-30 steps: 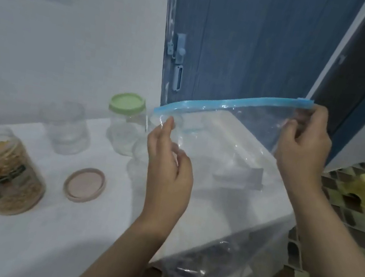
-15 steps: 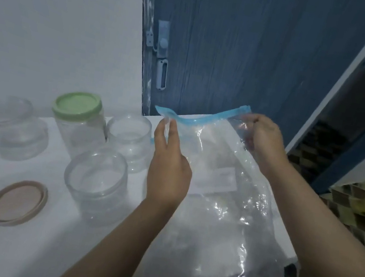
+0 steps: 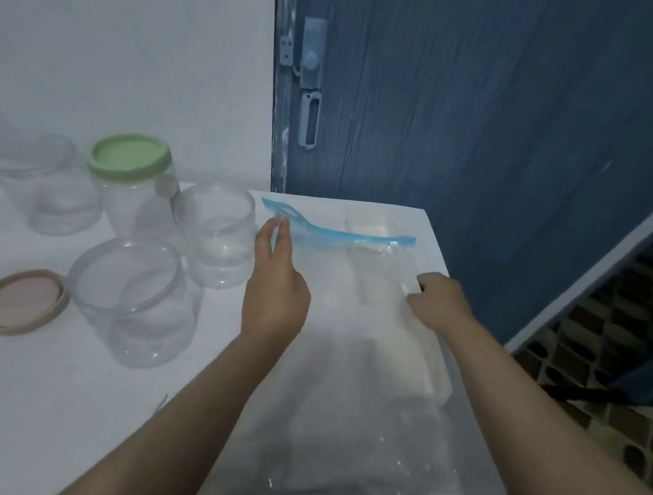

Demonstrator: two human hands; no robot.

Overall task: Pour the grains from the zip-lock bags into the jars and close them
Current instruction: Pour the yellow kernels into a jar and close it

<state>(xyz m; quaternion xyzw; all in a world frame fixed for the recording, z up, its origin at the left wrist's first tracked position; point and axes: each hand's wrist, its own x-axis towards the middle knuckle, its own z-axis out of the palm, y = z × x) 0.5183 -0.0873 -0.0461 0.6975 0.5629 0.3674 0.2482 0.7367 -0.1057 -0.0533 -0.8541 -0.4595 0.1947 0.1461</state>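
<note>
The zip-lock bag (image 3: 361, 362), held up a second ago, now lies flat on the table (image 3: 4, 408) right of the jars (image 3: 132, 300); left hand (image 3: 275, 295) fingers loose at its blue strip, right hand (image 3: 439, 302) pressing it, fingers hidden; it looks empty, set aside

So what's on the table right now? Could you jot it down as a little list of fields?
bag: clear zip-lock bag with blue strip, lying flat on white table
left hand: fingertips at the blue strip's left end
right hand: resting on the bag
open jars: three, all clear
lidded jar: green lid
loose lid: pink, beside nearest jar
</note>
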